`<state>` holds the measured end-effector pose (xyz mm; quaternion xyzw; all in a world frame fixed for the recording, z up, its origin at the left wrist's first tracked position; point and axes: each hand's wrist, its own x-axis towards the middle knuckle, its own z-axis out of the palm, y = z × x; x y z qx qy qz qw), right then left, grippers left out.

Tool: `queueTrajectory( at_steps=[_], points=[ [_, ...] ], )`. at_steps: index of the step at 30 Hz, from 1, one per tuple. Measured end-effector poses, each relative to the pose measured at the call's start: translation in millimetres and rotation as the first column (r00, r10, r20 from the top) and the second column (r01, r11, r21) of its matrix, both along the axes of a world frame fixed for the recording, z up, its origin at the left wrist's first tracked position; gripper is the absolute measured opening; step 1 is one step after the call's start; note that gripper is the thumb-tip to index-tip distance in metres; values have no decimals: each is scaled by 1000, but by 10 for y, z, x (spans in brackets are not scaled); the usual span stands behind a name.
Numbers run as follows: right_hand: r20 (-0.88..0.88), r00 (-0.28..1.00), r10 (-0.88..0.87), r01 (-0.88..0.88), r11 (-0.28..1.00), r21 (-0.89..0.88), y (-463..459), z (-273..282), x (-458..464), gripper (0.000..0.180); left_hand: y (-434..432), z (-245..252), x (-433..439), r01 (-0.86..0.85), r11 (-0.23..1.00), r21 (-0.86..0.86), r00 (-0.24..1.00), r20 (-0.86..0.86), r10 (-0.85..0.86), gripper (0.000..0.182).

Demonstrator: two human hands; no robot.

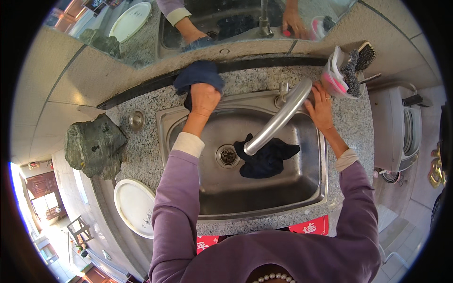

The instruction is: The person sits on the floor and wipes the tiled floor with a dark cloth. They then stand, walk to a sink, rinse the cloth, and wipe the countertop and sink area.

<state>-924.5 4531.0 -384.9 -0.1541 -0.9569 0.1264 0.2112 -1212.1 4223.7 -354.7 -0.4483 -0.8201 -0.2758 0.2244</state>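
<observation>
My left hand [206, 100] grips a bunched dark blue cloth [199, 76] at the sink's back left edge, against the dark strip below the mirror. My right hand [321, 108] rests beside the back right corner of the stainless steel sink [262, 198], thumb apart from the fingers. It holds nothing that I can see; the curved steel faucet [279, 118] partly covers its fingertips. Under the spout, a crumpled black cloth [265, 159] lies in the basin, right of the drain [227, 156].
A clear plastic cup [334, 83] holding a hairbrush [366, 56] and scrubbers stands beyond my right hand. Leftward are a metal drain stopper [137, 120], a large rough rock [95, 146] and a white round lid [134, 208]. A mirror [226, 21] backs the granite counter [141, 152].
</observation>
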Motion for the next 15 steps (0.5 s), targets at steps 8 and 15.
queueTrajectory(
  at_steps=[8, 15],
  points=[
    [145, 988, -46, 26, 990, 138, -144, 165, -70, 62, 475, -75, 181, 186, 972, -143, 982, 71, -178, 9],
    [138, 989, -52, 26, 983, 182, -119, 133, -82, 63, 865, 17, 245, 282, 932, -227, 959, 43, -279, 11]
  ],
)
